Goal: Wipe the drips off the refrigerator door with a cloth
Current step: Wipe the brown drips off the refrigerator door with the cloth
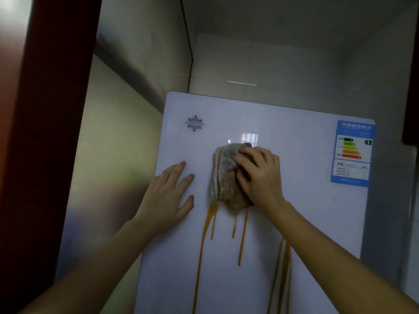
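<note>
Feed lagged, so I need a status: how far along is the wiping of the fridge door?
Done: little; the door above the cloth looks clean, and the cloth's lower part is stained. In hand: the right hand holds the cloth against the door at the top of the drips, left hand flat beside it. Left: the long orange drips below.

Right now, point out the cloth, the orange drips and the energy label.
cloth (223,175): head view, on its folded left part.
orange drips (212,210): head view, on the wide top of the left streak.
energy label (352,152): head view, on its coloured rating bars.
</note>
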The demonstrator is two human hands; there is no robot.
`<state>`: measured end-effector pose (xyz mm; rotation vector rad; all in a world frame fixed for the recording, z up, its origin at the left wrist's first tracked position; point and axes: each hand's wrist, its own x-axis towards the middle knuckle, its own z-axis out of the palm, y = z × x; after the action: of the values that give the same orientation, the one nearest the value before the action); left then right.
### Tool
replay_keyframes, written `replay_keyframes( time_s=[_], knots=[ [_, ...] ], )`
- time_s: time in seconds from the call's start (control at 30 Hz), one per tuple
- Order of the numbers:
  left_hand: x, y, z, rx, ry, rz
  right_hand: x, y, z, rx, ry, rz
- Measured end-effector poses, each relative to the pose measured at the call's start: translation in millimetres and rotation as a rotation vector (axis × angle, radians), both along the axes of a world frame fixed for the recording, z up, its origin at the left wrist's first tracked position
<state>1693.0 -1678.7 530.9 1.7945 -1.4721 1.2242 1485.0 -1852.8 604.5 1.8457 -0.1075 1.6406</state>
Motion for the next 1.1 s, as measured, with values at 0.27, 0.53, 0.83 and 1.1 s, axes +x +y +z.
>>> replay_keyframes(
  time_s=[0.27, 0.53, 0.83, 1.1],
  knots=[
    [4, -2, -2, -0.011, -0.034, 0.0, 7, 6, -21, 0.142, 0.118, -0.046],
    [6, -3, -6, -0.024, -0.046, 0.017, -18, -17, 11, -0.056, 0.238, -0.09],
    [7, -8, -9, -0.035, -0.055, 0.021, -23, -17, -12, 0.001, 0.255, -0.073],
    [11, -15, -15, -0.064, -0.102, 0.048, -13, -9, 11, 0.11, 0.09, -0.027]
  ],
)
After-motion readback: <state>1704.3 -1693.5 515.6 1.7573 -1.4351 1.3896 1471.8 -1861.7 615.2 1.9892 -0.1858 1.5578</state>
